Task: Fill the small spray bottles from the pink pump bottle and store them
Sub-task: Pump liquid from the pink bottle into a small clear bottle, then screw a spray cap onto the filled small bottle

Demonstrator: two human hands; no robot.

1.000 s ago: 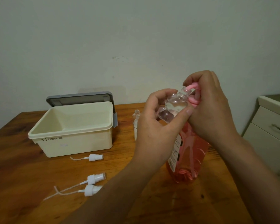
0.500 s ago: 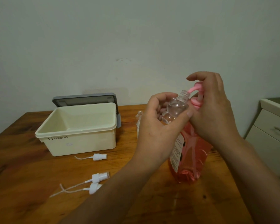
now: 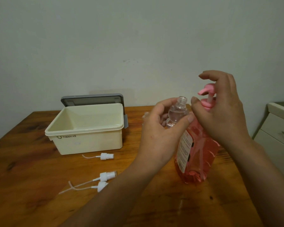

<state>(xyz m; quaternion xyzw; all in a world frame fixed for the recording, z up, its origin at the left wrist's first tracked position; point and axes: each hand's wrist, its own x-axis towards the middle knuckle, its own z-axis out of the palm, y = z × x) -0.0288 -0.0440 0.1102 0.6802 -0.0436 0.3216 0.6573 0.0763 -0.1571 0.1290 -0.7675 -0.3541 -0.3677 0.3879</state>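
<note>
My left hand [image 3: 156, 133] grips a small clear bottle [image 3: 177, 113] without a cap, upright, its neck just left of and below the pink pump nozzle [image 3: 206, 90]. The pink pump bottle [image 3: 198, 158] stands on the wooden table, full of pink liquid. My right hand [image 3: 223, 115] arches over the pump head, fingers lifted off it and thumb beside the pink collar. A second small open bottle [image 3: 146, 115] peeks out behind my left hand. Three white spray caps with dip tubes [image 3: 106, 156] [image 3: 107, 175] [image 3: 102, 184] lie on the table.
A cream storage box [image 3: 88, 141] stands open at the back left, and its grey lid [image 3: 92, 99] leans behind it against the wall. A cream drawer cabinet [image 3: 279, 128] sits beyond the table's right edge. Bare table [image 3: 31, 177] lies at the left front.
The pump head has come up and my right fingers have lifted off it. My left hand has drawn the small bottle's neck away from the nozzle, slightly down and left.
</note>
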